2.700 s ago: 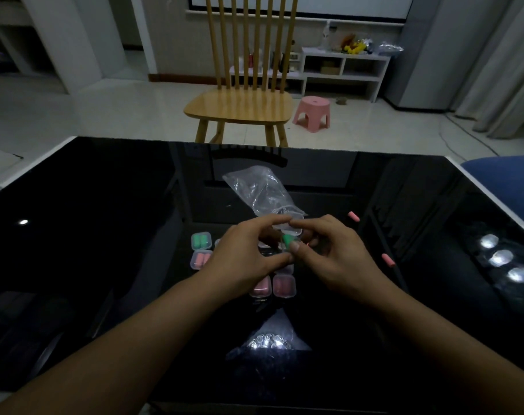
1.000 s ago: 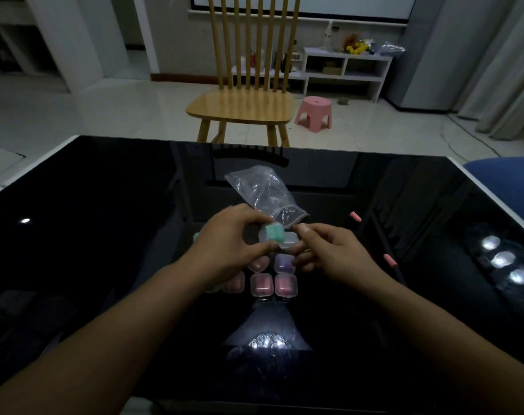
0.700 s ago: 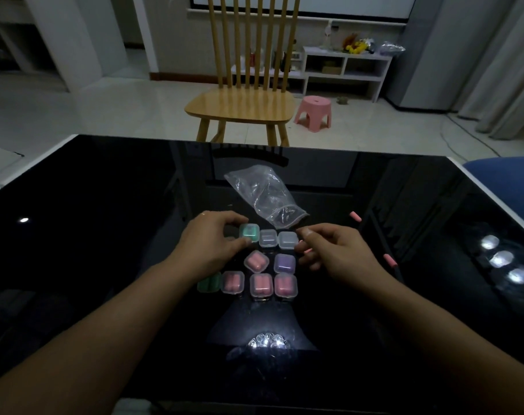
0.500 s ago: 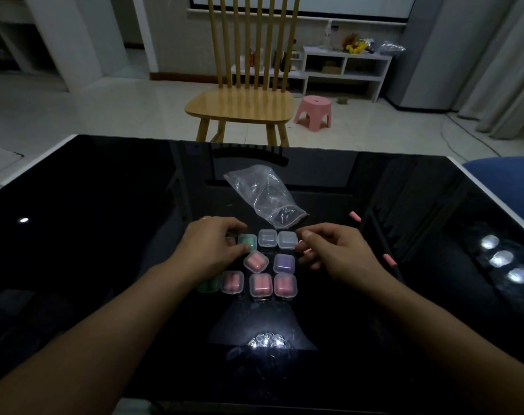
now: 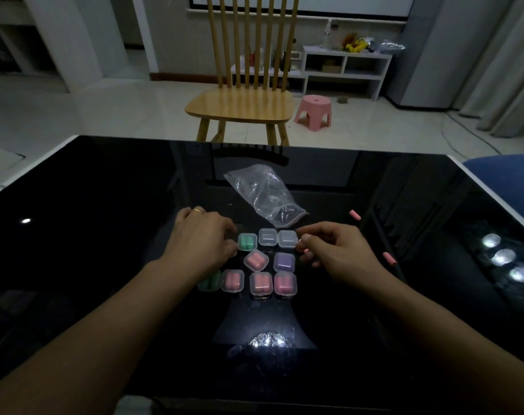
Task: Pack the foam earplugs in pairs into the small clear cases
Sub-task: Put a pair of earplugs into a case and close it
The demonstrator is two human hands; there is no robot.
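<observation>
Nine small clear cases sit clustered mid-surface between the two hands. Far row: a green-filled case [image 5: 247, 241], then two empty cases [image 5: 267, 237] [image 5: 287, 238] side by side, touching. Middle row: a pink-filled case [image 5: 256, 260], turned askew to the rest, and a purple-filled case [image 5: 284, 262]. Near row: a green case [image 5: 208, 283] half hidden under the left forearm, then three pink-filled cases [image 5: 232, 280] [image 5: 261, 283] [image 5: 285, 283] lined up.

Left hand [image 5: 201, 237] lies knuckles up just left of the far green case, fingers loosely curled, fingertips at that case's left edge; contact vs. tiny gap, can't tell. It grips nothing visible. A ring [image 5: 197, 210] sits on one finger.

Right hand [image 5: 334, 248] is just right of the empty cases, fingers curled in, thumb and forefinger close together near the right empty case. A bit of pink shows at the fingers [image 5: 305, 250]; looks like an earplug tucked there, but too small to be sure.

Two loose pink earplugs lie to the right on the surface [image 5: 90, 205], well apart from the cases: one [image 5: 355, 215] farther away, one [image 5: 389, 258] beside the right wrist.

A crumpled clear plastic bag [image 5: 265, 194] lies just behind the empty cases, its open end nearly touching them.

Surface is glossy black with lamp reflections. Beyond its far edge: a wooden chair [image 5: 242, 106], a pink stool [image 5: 313, 112], a white low shelf [image 5: 344, 67].
</observation>
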